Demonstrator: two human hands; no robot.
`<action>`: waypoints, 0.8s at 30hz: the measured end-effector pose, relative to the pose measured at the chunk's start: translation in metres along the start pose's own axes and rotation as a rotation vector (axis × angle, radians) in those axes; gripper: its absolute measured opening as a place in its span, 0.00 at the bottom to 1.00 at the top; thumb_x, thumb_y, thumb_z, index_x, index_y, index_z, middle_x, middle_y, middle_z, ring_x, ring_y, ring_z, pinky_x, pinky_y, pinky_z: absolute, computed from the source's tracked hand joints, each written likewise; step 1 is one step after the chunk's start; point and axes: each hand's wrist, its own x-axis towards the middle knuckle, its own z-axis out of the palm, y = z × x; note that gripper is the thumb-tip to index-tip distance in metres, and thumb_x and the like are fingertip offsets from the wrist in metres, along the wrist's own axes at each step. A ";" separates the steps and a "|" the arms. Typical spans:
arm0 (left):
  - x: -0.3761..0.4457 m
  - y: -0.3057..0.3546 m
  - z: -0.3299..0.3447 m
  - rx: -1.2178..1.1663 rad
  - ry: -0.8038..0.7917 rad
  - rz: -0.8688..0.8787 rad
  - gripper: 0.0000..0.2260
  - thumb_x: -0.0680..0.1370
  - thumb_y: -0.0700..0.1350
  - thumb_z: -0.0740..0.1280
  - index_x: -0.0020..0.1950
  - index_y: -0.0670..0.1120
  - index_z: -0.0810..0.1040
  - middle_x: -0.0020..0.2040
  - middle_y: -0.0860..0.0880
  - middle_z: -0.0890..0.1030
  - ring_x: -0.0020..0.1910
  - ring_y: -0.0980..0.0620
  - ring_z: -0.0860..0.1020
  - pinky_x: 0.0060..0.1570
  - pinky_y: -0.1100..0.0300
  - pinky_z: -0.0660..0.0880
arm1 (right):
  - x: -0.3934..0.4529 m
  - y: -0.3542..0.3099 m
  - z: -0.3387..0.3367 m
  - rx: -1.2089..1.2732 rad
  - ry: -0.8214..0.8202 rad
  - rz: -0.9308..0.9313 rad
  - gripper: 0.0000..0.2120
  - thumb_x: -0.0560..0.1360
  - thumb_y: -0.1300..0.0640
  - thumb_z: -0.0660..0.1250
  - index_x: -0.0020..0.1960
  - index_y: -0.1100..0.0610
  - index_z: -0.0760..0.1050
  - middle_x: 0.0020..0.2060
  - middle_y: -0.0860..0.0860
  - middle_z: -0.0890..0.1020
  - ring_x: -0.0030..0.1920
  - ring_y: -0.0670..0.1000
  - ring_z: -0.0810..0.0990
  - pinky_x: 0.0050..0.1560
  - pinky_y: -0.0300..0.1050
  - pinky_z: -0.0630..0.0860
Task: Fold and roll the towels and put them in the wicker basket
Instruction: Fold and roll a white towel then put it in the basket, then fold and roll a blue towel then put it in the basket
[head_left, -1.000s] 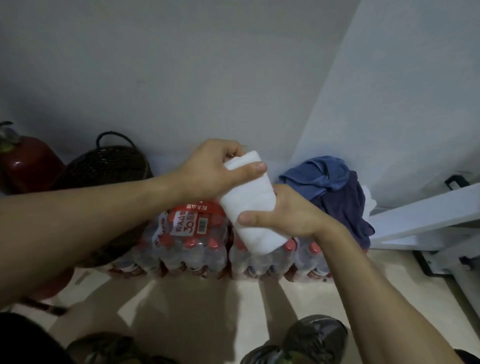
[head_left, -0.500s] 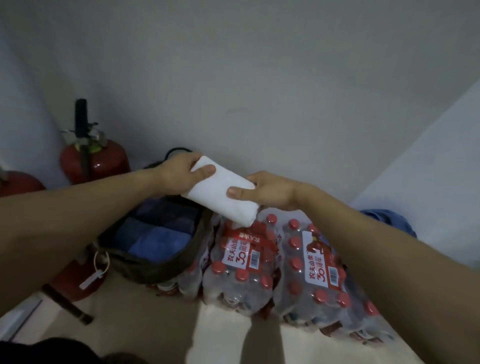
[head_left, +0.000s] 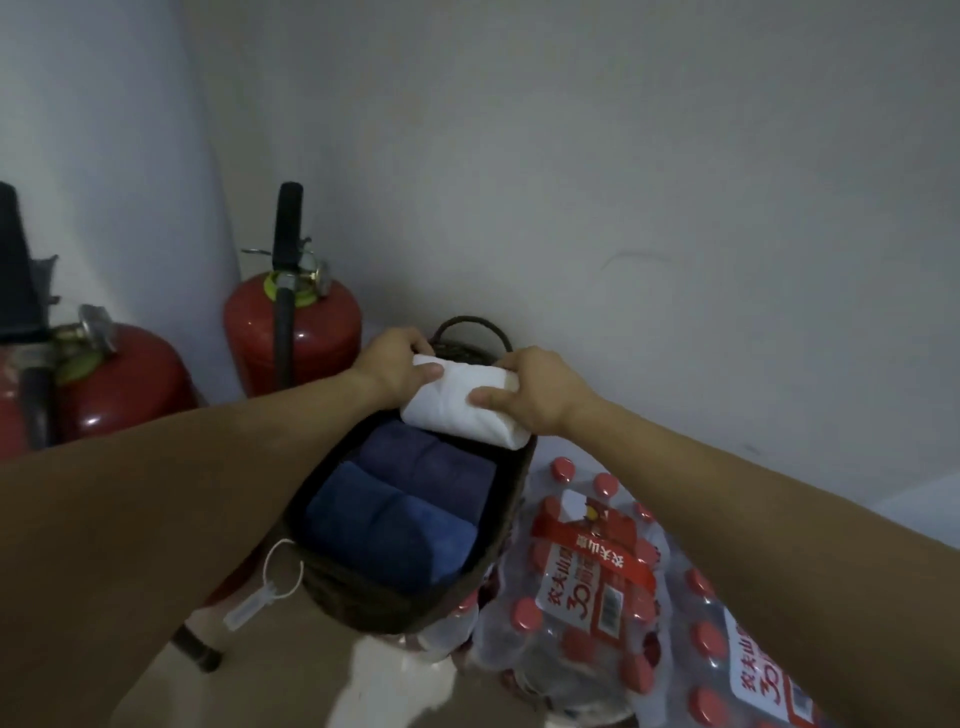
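- One white rolled towel (head_left: 462, 410)
- Two blue rolled towels (head_left: 426, 457) (head_left: 389, 530)
- One wicker basket (head_left: 363, 603)
- Two red fire extinguishers (head_left: 293, 332) (head_left: 119, 379)
- Two packs of bottled water (head_left: 587, 582) (head_left: 748, 660)
- Two hands (head_left: 397, 366) (head_left: 537, 397)

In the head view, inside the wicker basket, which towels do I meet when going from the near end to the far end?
Near to far: lighter blue towel → darker navy towel → white rolled towel, gripped by the left hand and right hand at the far end of the wicker basket.
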 end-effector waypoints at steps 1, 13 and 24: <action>0.000 -0.003 -0.002 0.007 0.008 0.003 0.10 0.76 0.42 0.71 0.55 0.39 0.78 0.54 0.42 0.81 0.53 0.44 0.78 0.53 0.57 0.73 | 0.005 -0.002 0.005 -0.017 0.001 0.002 0.23 0.74 0.40 0.70 0.57 0.58 0.79 0.49 0.54 0.82 0.46 0.52 0.77 0.44 0.42 0.68; -0.026 -0.011 -0.014 0.400 0.152 0.310 0.16 0.76 0.46 0.67 0.62 0.45 0.74 0.59 0.43 0.71 0.56 0.43 0.73 0.57 0.46 0.73 | 0.043 -0.011 0.031 0.025 -0.292 0.163 0.21 0.80 0.47 0.61 0.66 0.60 0.72 0.60 0.56 0.77 0.55 0.55 0.75 0.53 0.47 0.70; -0.014 -0.029 0.008 0.462 -0.190 0.289 0.22 0.78 0.49 0.65 0.71 0.47 0.70 0.63 0.43 0.70 0.63 0.42 0.69 0.64 0.50 0.67 | 0.040 -0.015 0.011 -0.438 0.014 -0.349 0.24 0.68 0.46 0.76 0.59 0.57 0.77 0.57 0.56 0.77 0.54 0.57 0.77 0.47 0.43 0.69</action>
